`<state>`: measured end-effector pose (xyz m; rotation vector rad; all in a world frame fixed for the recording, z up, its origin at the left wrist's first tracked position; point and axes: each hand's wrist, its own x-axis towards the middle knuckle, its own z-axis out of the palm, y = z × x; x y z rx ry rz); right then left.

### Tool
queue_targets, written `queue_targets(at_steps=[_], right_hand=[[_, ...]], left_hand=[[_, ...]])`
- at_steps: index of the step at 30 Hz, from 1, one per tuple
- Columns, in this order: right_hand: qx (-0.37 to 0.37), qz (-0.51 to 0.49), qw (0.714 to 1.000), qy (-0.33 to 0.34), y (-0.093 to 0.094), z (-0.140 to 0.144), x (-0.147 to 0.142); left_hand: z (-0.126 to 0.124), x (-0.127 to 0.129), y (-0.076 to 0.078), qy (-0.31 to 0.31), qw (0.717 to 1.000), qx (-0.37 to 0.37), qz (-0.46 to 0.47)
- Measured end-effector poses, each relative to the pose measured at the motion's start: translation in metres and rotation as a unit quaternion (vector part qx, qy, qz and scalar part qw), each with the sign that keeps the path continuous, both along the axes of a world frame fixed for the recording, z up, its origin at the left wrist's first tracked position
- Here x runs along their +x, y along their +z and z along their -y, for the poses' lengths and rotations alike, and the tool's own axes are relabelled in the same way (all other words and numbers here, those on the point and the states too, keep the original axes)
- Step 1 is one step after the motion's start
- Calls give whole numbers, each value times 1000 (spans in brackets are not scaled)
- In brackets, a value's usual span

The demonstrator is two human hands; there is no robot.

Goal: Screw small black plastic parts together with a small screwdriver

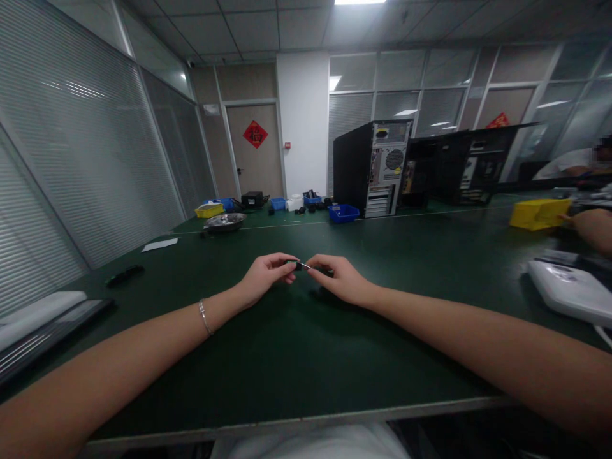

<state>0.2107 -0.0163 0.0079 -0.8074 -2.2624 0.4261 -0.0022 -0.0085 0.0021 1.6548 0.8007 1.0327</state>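
Observation:
My left hand (270, 275) is closed, its thumb and fingertips pinching a small black-and-green part (297, 264); its kind is too small to tell. My right hand (342, 277) is closed around a thin tool with a shiny metal shaft (305, 266), most of it hidden by the fingers. The shaft points left and its tip meets the part, or lies very close to it. Both hands are held just above the green tabletop (296, 363), near the middle, with the fingertips a short way apart.
Black computer cases (354, 166) stand at the back right, behind a blue bin (343, 213). A metal bowl (224, 222) sits at back left. On the right are a yellow bin (540, 213), a white device (571, 290) and another person's hand (595, 229). A dark panel (52, 338) lies left.

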Motion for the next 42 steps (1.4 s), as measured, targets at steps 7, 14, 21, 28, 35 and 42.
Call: queue_targets(at_steps=[7,14,21,28,35,42], right_hand=[[6,13,1000,-8,-3,-1,1],[8,11,1000,-11,-1,1,1],[3,8,1000,5,2,3,1],[21,20,1000,2,0,3,0],[29,26,999,-1,1,4,1],[25,24,999,26,3,6,2]], left_hand=[[-2,-3,-2,-44,997,-53,33],[1,-2,1,-46,994,-77,59],[-2,-3,-1,-17,992,-69,102],[-2,-3,-1,-24,993,-71,93],[0,-1,1,-13,995,-66,67],[0,-4,4,-21,989,-126,74]])
